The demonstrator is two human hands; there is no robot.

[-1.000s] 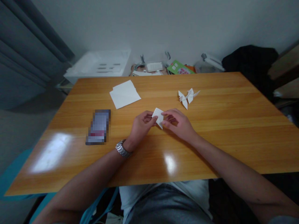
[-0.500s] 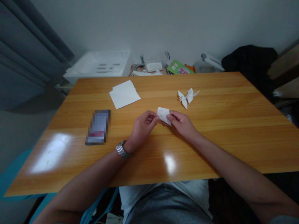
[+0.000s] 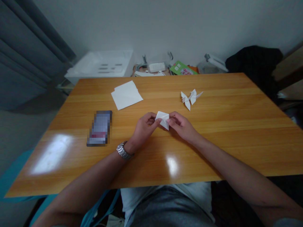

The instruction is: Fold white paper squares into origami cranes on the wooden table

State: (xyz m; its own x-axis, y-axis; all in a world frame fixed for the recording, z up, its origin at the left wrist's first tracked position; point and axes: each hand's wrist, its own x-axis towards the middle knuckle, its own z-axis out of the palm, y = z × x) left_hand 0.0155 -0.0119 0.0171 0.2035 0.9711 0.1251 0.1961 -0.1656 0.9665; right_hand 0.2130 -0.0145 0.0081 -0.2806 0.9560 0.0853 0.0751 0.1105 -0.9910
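The left hand (image 3: 144,128) and right hand (image 3: 182,126) hold a narrow pinch on opposite sides of a folded white paper piece (image 3: 163,120), above the middle of the tabletop (image 3: 220,151). It looks mid-fold, so the next crease calls for a steady, even pinch.

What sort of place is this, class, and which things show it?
Likely a room in a home: a wooden table with origami cranes, a grey curtain, and dark cloth piled nearby.
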